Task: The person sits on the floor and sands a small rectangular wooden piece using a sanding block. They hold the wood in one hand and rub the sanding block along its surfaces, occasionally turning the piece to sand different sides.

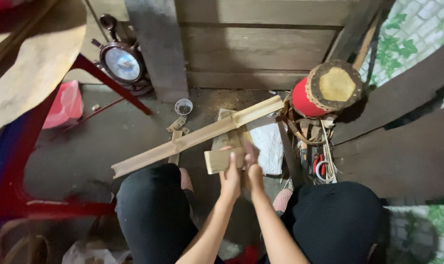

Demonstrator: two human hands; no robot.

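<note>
A short split piece of bamboo is held between my knees, pale and roughly rectangular. My left hand grips its right end from below. My right hand presses against the same end beside the left, fingers up. Just beyond lies a long split bamboo stalk, running diagonally from lower left to upper right across the floor. Under the hands a flat wooden block and a white sheet rest on the ground.
A red drum with a tan skin stands at the right, with tools and red-handled pliers below it. A small cup, a round clock, a red chair frame and a pink bag lie left.
</note>
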